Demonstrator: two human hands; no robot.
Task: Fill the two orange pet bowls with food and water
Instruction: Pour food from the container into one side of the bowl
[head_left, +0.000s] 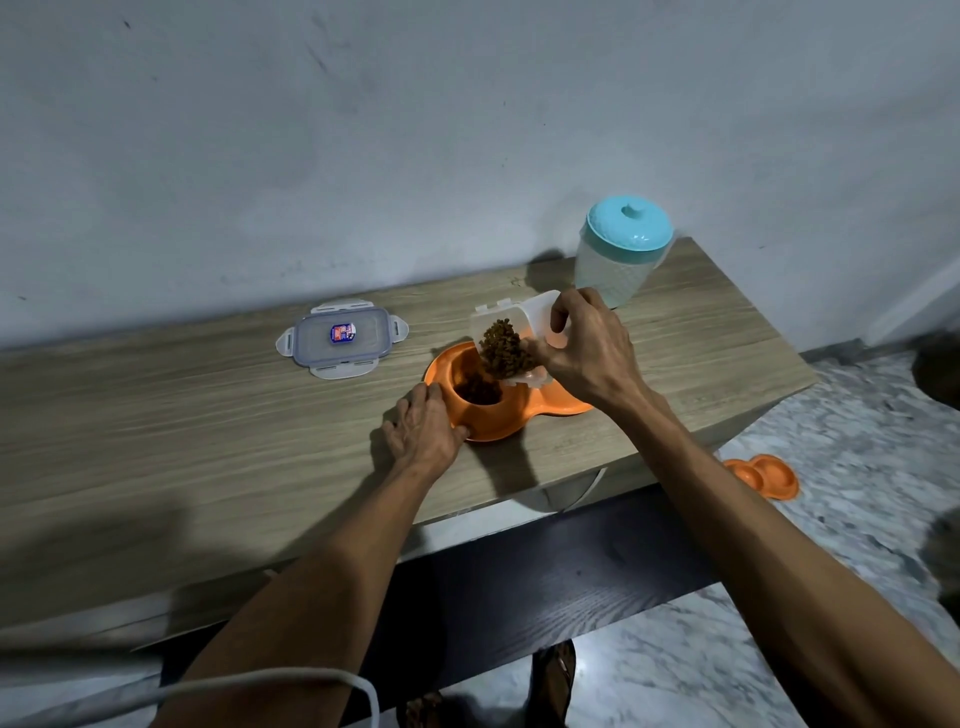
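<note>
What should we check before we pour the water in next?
1. Left hand steadies the orange bowl: ok.
2. Kibble lands inside the bowl, none seen on the table: ok.
3. Right hand grips the tilted food container: ok.
4. Right cup is free for water: cannot tell, the right hand hides most of it.
5. Jug is open for pouring: not ok, its teal lid is on.
6. Container lid is nearby for closing: ok.
</note>
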